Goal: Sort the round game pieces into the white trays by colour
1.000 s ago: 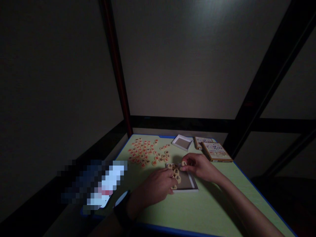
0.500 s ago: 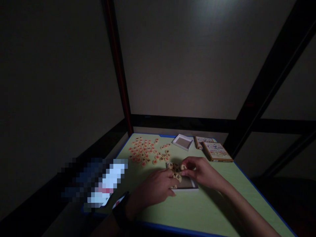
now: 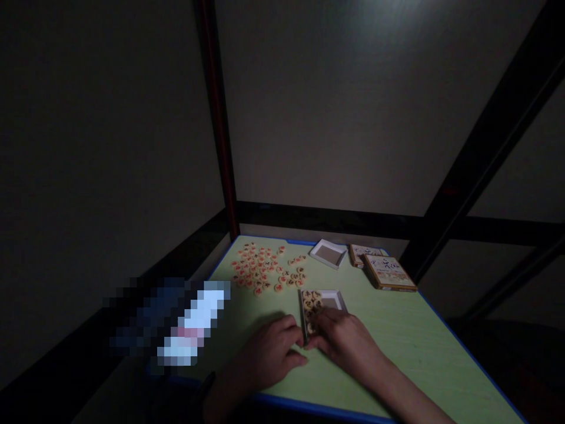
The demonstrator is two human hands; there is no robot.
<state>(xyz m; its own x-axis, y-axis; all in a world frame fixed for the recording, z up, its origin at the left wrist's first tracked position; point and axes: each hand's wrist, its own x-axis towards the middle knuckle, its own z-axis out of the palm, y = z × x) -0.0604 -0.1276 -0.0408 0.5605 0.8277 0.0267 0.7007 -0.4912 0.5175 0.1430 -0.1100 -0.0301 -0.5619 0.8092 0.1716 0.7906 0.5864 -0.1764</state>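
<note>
A shallow white box tray [image 3: 336, 299] lies on the green table [image 3: 397, 347] and holds a column of round pale game pieces [image 3: 311, 300] along its left side. My right hand [image 3: 346, 338] lies over the tray's near end, fingers curled onto the pieces there. My left hand [image 3: 269, 353] rests against the tray's left edge, fingers bent. A scatter of several loose pieces [image 3: 262, 271], marked red or black, lies at the table's far left.
A second white tray [image 3: 327, 253] sits at the far side of the table. Two patterned box lids [image 3: 388, 272] lie at the far right. A dark post [image 3: 218, 118] rises at the far left corner. A blurred-out patch [image 3: 172, 324] lies to the left.
Both hands have drawn back toward me to the tray's near end. The far end of the tray, with its column of pieces, now shows.
</note>
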